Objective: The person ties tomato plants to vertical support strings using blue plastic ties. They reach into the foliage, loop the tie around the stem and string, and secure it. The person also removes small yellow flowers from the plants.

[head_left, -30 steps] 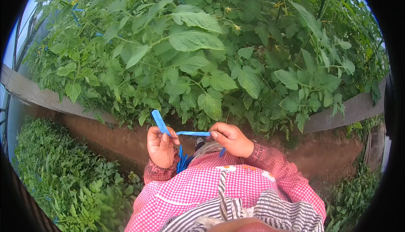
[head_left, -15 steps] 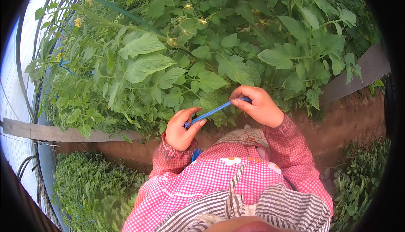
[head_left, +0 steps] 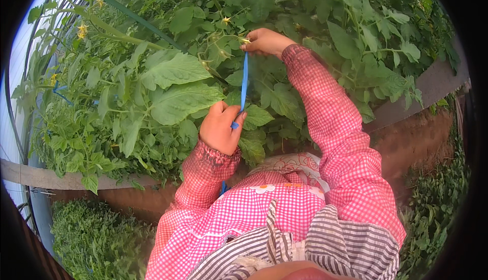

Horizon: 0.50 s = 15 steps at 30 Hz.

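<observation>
A blue plastic strip (head_left: 244,82) runs nearly upright between my hands, in front of leafy tomato plants (head_left: 284,102). Its lower part is gripped in my left hand (head_left: 219,128), thumb against curled fingers, with a short end poking out. Higher up, my right hand (head_left: 268,41) pinches the top of the strip beside a small yellow flower (head_left: 245,40). A large leaf (head_left: 185,101) lies just left of my left hand and close to it. More blue strips (head_left: 223,187) show at my waist, partly hidden by my left sleeve.
A green strap (head_left: 134,19) slants across the foliage at upper left. Grey edging (head_left: 76,179) borders the bed, with a brown soil side (head_left: 394,140) below it. Low green plants (head_left: 96,239) grow at both lower sides. A pale sheet wall (head_left: 14,127) stands at far left.
My right hand has reached up and forward into the foliage, and my left hand has moved slightly up. The strip has swung from a shallow slant to nearly upright.
</observation>
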Tool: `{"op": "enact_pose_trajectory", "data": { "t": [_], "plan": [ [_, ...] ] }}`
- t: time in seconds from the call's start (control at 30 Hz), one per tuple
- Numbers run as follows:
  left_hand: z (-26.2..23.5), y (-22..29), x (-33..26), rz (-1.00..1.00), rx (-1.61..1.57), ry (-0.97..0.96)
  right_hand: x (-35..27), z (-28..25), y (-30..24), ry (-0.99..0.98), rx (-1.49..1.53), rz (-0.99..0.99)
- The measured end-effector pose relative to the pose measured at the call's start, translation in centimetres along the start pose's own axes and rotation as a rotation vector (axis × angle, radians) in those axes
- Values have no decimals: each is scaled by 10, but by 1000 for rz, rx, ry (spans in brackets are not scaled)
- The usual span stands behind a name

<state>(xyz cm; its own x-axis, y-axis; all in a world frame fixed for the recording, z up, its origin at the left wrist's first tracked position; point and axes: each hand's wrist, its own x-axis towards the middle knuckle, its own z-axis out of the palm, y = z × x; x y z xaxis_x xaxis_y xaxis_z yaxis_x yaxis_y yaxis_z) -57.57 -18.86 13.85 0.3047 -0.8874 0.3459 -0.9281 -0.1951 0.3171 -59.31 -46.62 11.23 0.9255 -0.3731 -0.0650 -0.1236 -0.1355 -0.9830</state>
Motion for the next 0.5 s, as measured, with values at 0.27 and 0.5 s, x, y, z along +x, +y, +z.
{"op": "enact_pose_trajectory", "data": {
  "t": [0.27,0.5],
  "plan": [
    [2,4,33,-81,35,158,77,-6,-14,-129,143,-115],
    [-2,13,39,-171,8,355,93,-14,-36,-266,211,-166]
  ]
}}
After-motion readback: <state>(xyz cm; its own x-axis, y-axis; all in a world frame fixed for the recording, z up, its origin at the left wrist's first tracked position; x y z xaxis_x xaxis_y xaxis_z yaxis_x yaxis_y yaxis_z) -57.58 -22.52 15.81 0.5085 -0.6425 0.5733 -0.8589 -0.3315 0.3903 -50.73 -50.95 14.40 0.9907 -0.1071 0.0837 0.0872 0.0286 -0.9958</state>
